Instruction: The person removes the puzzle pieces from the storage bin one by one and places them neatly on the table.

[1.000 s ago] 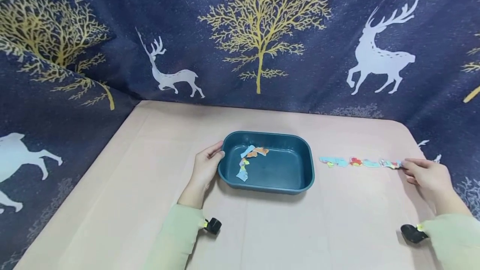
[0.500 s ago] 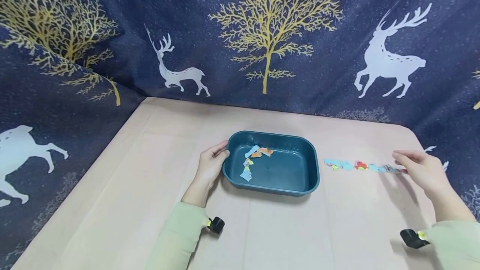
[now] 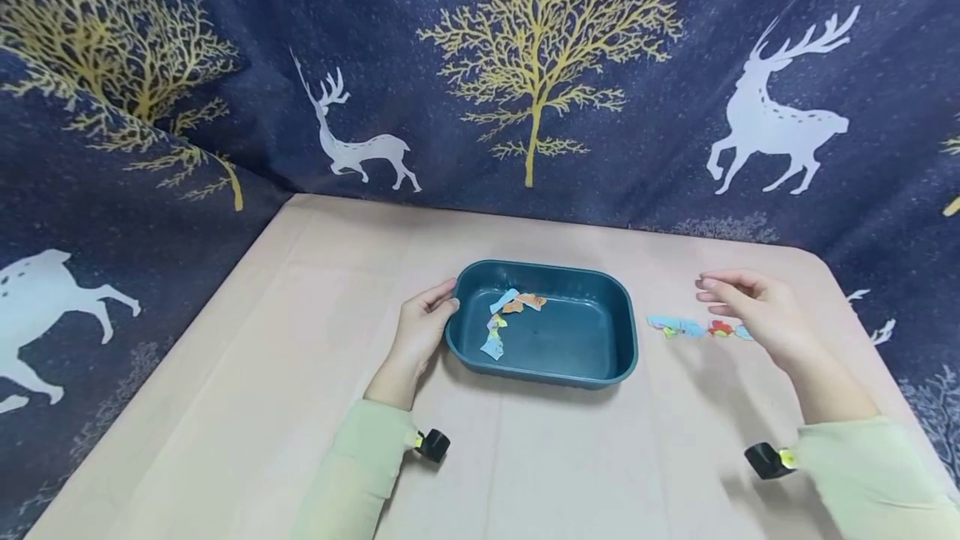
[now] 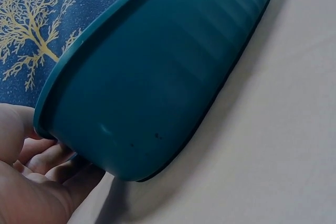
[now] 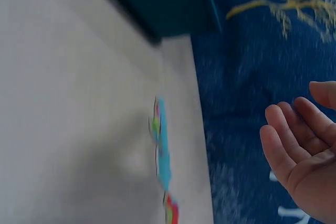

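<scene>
A teal plastic tray (image 3: 555,367) stands on the table, with several torn paper scraps (image 3: 492,345) inside at its left and back. My left hand (image 3: 416,336) grips the tray's left rim, thumb at the rim and fingers against the outer wall; the left wrist view shows the fingers (image 4: 50,158) below the rim. Right of the tray lies a row of colourful paper pieces (image 3: 686,327), light blue with a red patch. Above that row hovers my right hand (image 3: 772,315), holding nothing, its fingers loosely bent and apart from the thumb. It hides the row's right end.
The table has a pale pink cloth (image 3: 360,273). Behind it and on the left hangs a dark blue curtain (image 3: 630,148) with deer and trees. A small black camera (image 3: 432,446) sits at the left wrist, another black camera (image 3: 767,461) at the right.
My right hand has lifted off the right end of the paper row and moved left above it, towards the tray. The left hand stays on the tray; the head view has shifted slightly.
</scene>
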`<state>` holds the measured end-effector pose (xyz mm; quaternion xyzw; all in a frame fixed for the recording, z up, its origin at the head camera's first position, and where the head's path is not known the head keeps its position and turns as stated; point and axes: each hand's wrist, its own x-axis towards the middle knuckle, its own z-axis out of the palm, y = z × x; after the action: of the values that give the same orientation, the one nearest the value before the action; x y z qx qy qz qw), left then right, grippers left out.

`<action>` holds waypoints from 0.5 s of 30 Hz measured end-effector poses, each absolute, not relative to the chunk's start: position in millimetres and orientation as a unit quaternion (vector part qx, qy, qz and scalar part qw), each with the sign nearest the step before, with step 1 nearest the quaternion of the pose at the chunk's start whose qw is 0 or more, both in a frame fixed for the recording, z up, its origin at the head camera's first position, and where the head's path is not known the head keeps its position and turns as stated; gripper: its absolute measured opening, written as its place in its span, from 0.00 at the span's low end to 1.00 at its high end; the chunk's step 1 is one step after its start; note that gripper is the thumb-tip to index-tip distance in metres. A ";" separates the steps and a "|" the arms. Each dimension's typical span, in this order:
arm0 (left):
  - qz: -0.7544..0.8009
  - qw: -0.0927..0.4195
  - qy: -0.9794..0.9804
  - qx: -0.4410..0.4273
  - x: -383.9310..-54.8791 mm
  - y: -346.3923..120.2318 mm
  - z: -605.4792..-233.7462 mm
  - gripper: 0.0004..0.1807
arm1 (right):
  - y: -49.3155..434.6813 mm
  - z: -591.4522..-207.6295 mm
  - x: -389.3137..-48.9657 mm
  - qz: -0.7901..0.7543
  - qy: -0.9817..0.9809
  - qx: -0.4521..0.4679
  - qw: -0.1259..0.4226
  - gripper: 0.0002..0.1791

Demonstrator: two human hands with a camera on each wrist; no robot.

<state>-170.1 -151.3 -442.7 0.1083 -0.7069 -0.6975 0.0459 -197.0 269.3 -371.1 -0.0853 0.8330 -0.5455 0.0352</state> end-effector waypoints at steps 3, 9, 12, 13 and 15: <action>-0.699 0.043 -0.705 0.110 -169.3 -151.6 -444.3 0.21 | 251.9 -367.9 -196.0 -0.536 0.838 -0.090 0.051 0.11; -0.698 0.045 -0.707 0.105 -169.3 -151.6 -442.5 0.21 | 216.4 -366.2 -198.5 -0.548 0.825 -0.116 0.074 0.27; -0.697 0.041 -0.708 0.110 -167.4 -150.9 -442.0 0.21 | 199.2 -368.6 -200.1 -0.555 0.817 -0.130 0.082 0.27; -0.696 0.041 -0.708 0.110 -167.3 -150.6 -441.7 0.21 | 193.8 -369.0 -201.2 -0.552 0.819 -0.130 0.084 0.27; -0.696 0.043 -0.709 0.105 -167.5 -149.6 -440.6 0.21 | 183.9 -370.4 -203.9 -0.553 0.819 -0.128 0.090 0.27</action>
<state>-167.5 -149.6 -440.6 0.1054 -0.7090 -0.6959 0.0433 -203.9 183.9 -370.4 -0.1277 0.8186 -0.5527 0.0899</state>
